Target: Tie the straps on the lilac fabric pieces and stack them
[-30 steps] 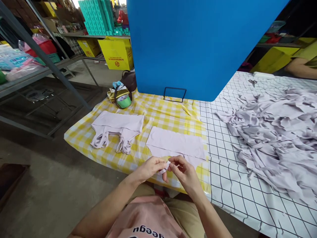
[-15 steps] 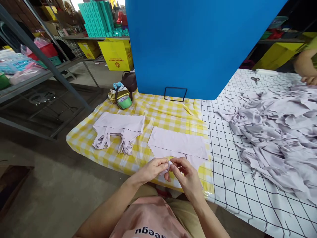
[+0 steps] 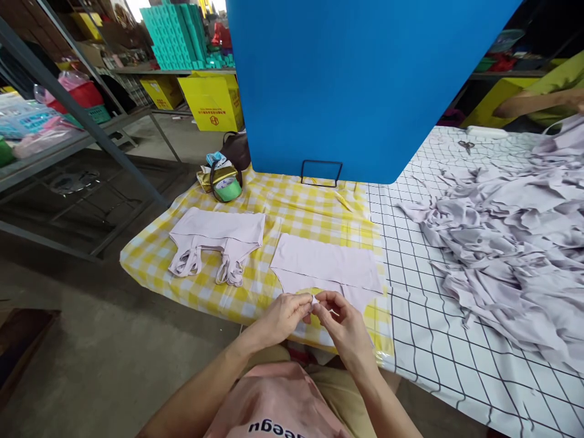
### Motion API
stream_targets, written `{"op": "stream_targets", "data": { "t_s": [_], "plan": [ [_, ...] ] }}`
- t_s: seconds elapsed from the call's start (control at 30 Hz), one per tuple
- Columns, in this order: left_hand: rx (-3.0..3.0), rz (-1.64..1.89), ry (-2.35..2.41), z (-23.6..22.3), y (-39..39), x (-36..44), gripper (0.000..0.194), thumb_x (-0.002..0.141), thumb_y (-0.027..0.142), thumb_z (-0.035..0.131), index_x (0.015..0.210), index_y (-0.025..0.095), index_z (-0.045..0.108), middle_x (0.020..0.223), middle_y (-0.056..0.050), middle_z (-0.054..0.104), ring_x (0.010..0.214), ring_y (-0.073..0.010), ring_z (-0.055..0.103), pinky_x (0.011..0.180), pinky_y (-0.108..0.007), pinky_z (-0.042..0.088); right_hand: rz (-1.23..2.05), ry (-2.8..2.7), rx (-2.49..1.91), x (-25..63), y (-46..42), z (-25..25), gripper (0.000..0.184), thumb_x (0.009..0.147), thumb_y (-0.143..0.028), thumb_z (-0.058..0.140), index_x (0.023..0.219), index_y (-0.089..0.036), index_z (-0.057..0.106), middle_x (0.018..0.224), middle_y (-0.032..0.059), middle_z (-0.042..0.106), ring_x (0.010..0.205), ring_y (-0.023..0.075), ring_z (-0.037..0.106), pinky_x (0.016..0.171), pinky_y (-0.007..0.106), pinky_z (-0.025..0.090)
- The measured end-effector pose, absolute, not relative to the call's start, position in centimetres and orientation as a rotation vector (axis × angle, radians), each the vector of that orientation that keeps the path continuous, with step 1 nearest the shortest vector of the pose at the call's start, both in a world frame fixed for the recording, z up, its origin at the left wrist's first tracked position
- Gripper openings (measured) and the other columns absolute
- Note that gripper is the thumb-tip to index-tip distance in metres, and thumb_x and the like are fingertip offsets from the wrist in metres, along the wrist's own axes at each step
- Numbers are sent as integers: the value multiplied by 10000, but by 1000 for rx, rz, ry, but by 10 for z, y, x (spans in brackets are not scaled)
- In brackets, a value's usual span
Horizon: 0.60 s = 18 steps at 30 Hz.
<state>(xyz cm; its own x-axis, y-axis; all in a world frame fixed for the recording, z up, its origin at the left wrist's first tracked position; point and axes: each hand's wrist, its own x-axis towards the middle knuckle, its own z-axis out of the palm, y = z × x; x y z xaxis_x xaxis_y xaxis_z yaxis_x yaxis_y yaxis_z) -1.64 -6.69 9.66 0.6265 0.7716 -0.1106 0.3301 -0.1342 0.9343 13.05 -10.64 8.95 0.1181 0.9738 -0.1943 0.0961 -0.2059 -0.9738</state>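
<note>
A pale lilac strappy garment [image 3: 326, 261] lies spread on the yellow checked cloth, its wide band away from me. At its near edge my left hand [image 3: 288, 313] and my right hand [image 3: 342, 316] meet, fingertips closed on a small piece of the same fabric, which looks like the garment's strap. Fingers cover most of that piece. To the left, a second lilac garment [image 3: 219, 228] lies flat with its looped straps toward me; neither hand touches it.
A blue board [image 3: 328, 91] stands upright at the back with a black wire stand [image 3: 322, 173]. Rolls of tape [image 3: 227, 188] sit at the back left. A heap of lilac garments [image 3: 511, 243] covers the white grid cloth, near scissors [image 3: 466, 145] and another person's arm [image 3: 524, 104].
My fingertips have shifted slightly on the pinched fabric, and my left fingers have curled in more. At the far right, the other person's arm has moved and now lifts a lilac piece.
</note>
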Motion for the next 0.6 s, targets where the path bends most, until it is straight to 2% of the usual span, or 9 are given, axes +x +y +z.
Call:
{"op": "stream_targets", "data": {
  "t_s": [0.23, 0.47, 0.6],
  "plan": [
    [1928, 548, 941, 85, -67, -15, 335, 933, 294, 313, 688, 166, 501, 680, -3, 523, 672, -129, 460, 714, -253, 363, 1269, -1049, -1432, 132, -105, 90, 331, 682, -491, 663, 736, -180, 564, 676, 21, 582, 599, 154, 548, 528, 262, 439],
    [2007, 528, 929, 84, -67, -15, 293, 920, 227, 302, 694, 174, 480, 684, -8, 526, 669, -134, 443, 751, -275, 368, 1384, -1044, -1375, 137, -105, 88, 309, 725, -483, 621, 733, -179, 562, 668, 2, 541, 558, 118, 481, 545, 254, 433],
    [2021, 510, 942, 87, -67, -13, 292, 920, 214, 298, 702, 176, 488, 697, -12, 535, 681, -138, 445, 744, -276, 370, 1416, -1064, -1375, 139, -104, 87, 325, 751, -503, 577, 693, -190, 515, 597, -21, 477, 540, 118, 447, 528, 248, 405]
  ]
}}
